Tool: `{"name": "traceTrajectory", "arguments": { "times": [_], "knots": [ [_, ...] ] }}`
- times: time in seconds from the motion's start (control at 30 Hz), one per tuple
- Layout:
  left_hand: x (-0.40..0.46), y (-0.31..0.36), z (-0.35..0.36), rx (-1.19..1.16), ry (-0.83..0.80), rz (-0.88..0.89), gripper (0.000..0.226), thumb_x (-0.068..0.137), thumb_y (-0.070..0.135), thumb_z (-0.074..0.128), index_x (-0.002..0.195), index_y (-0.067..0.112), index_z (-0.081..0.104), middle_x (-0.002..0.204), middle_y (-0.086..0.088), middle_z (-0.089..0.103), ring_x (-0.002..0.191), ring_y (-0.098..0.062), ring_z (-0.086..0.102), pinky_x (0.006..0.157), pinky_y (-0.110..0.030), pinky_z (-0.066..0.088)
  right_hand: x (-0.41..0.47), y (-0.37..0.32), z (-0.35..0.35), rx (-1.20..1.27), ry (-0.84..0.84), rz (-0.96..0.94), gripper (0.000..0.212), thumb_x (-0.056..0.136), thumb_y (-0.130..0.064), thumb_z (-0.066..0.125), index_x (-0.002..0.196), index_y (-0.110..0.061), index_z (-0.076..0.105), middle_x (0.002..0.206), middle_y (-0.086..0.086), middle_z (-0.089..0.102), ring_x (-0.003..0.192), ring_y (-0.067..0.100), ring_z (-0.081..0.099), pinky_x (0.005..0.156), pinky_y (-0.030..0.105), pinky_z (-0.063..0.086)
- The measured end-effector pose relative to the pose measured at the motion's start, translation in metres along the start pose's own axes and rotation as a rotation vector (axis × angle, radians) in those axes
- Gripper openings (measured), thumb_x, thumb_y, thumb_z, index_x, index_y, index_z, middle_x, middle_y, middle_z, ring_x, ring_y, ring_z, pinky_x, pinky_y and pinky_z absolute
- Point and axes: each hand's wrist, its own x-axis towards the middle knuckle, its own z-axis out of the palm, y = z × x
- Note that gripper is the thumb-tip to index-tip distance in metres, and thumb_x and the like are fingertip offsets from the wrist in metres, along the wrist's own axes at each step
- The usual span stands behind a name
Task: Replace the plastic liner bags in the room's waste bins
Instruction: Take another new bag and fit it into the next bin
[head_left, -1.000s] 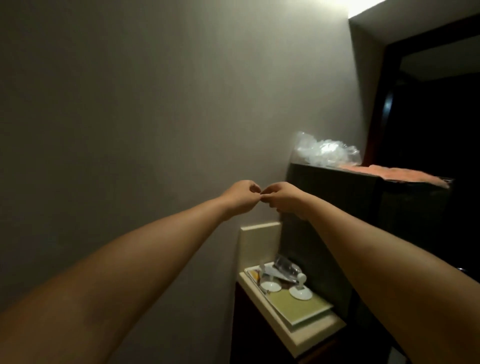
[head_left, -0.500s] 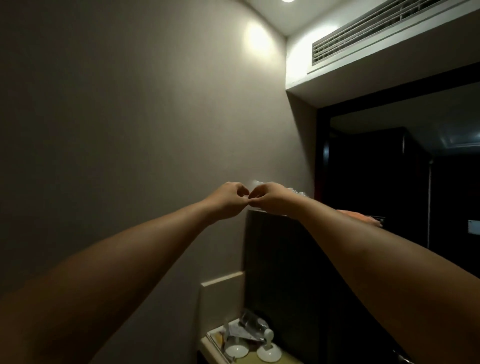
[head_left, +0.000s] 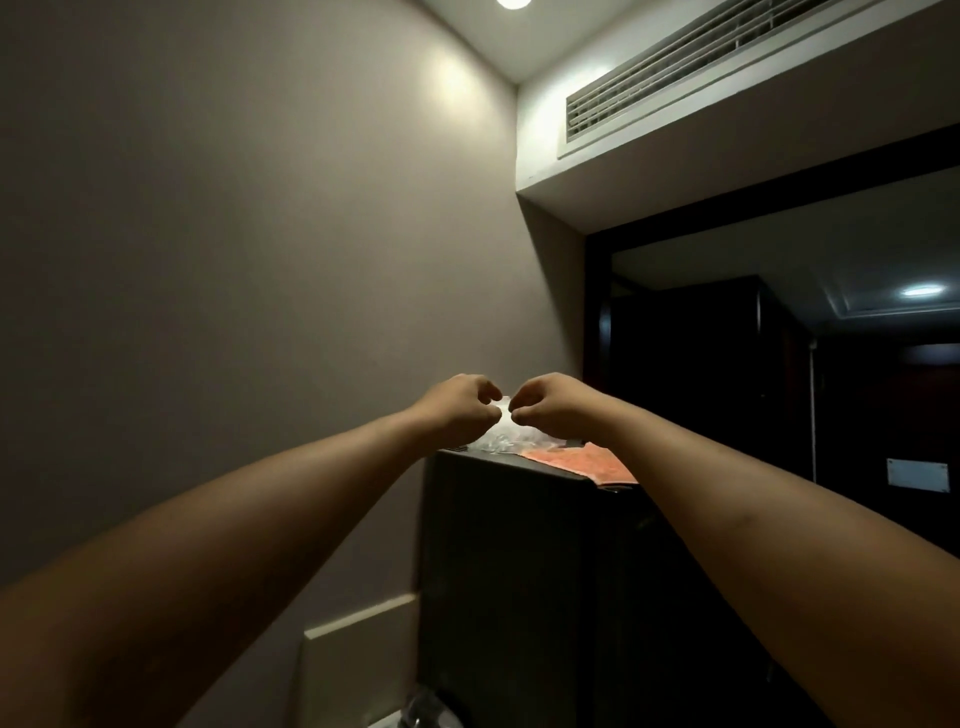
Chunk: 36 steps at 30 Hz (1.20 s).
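Both grips are pinched together on a bit of clear plastic liner bag (head_left: 503, 404), left hand (head_left: 460, 410) and right hand (head_left: 553, 408) nearly touching, arms stretched forward. More crumpled clear plastic lies just below on top of a tall dark cabinet (head_left: 519, 571), beside an orange cloth (head_left: 582, 461). A grey wall (head_left: 234, 260) stands left; an air vent (head_left: 701, 62) above.

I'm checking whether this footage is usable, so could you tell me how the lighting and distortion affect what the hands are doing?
Head view: dim overall; a ceiling light throws a bright patch on the wall. The wide lens bows the wall edges and stretches the forearms. The left hand and right hand pinch clear plastic, which is small and hard to make out above the dark cabinet.
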Motion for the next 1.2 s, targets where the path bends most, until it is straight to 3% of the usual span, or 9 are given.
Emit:
{"name": "traceTrajectory", "arguments": {
  "times": [0.2,0.4,0.63,0.77,0.87,1.03,1.1,1.2],
  "knots": [
    [0.058,0.017,0.049,0.004,0.001,0.013,0.039,0.094,0.02,0.06,0.132,0.014,0.062,0.129,-0.005,0.065,0.104,-0.016,0.062,0.082,-0.023,0.045,0.038,0.072,-0.017,0.002,0.006,-0.004,0.023,0.089,-0.019,0.069,0.11,-0.014,0.075,0.107,0.003,0.074,0.099,0.019,0.069,0.092,0.036,0.056],
    [0.112,0.023,0.095,-0.022,0.026,-0.048,0.04,0.093,0.018,0.062,0.132,0.015,0.062,0.126,-0.005,0.066,0.101,-0.019,0.066,0.083,-0.028,0.053,0.07,0.136,-0.032,-0.021,-0.002,-0.032,0.024,0.091,-0.02,0.067,0.114,-0.016,0.073,0.11,-0.001,0.071,0.101,0.014,0.065,0.093,0.03,0.052],
    [0.16,0.008,0.131,0.023,0.054,-0.093,0.04,0.092,0.019,0.062,0.132,0.016,0.062,0.127,-0.005,0.065,0.105,-0.019,0.064,0.089,-0.031,0.054,0.109,0.202,-0.029,-0.012,-0.021,-0.035,0.025,0.091,-0.019,0.065,0.114,-0.016,0.074,0.111,-0.001,0.071,0.102,0.014,0.064,0.086,0.024,0.047],
    [0.178,-0.014,0.144,0.172,0.055,-0.11,0.043,0.091,0.017,0.061,0.134,0.018,0.06,0.137,-0.005,0.06,0.119,-0.02,0.059,0.093,-0.025,0.046,0.132,0.226,-0.008,0.005,-0.063,-0.023,0.022,0.089,-0.018,0.065,0.109,-0.019,0.074,0.109,-0.001,0.071,0.098,0.015,0.065,0.083,0.027,0.054],
    [0.185,-0.034,0.156,0.302,0.008,-0.17,0.049,0.091,0.018,0.063,0.139,0.022,0.054,0.145,-0.006,0.052,0.122,-0.023,0.056,0.097,-0.028,0.046,0.148,0.236,0.007,0.018,-0.126,0.004,0.024,0.088,-0.018,0.066,0.112,-0.019,0.072,0.109,0.0,0.069,0.095,0.016,0.066,0.078,0.03,0.058],
    [0.193,-0.06,0.169,0.4,-0.182,-0.362,0.075,0.088,0.039,0.071,0.151,0.018,0.036,0.147,-0.007,0.05,0.125,-0.026,0.054,0.101,-0.034,0.046,0.166,0.24,0.018,0.009,-0.224,0.0,0.038,0.09,-0.018,0.062,0.128,-0.023,0.062,0.123,0.003,0.061,0.096,0.018,0.065,0.07,0.03,0.058],
    [0.197,-0.065,0.17,0.451,-0.214,-0.368,0.063,0.089,0.038,0.069,0.144,0.014,0.049,0.138,-0.009,0.058,0.117,-0.026,0.061,0.097,-0.035,0.051,0.17,0.24,0.019,0.02,-0.245,-0.004,0.045,0.09,-0.017,0.063,0.134,-0.025,0.057,0.127,0.003,0.058,0.099,0.019,0.065,0.071,0.031,0.059],
    [0.2,-0.073,0.17,0.537,-0.198,-0.285,0.027,0.09,0.025,0.065,0.113,0.014,0.073,0.111,-0.006,0.074,0.096,-0.023,0.068,0.078,-0.03,0.054,0.178,0.241,0.02,0.033,-0.259,-0.002,0.056,0.088,-0.017,0.065,0.14,-0.028,0.05,0.132,0.004,0.054,0.099,0.022,0.067,0.081,0.037,0.062]
  ]
}}
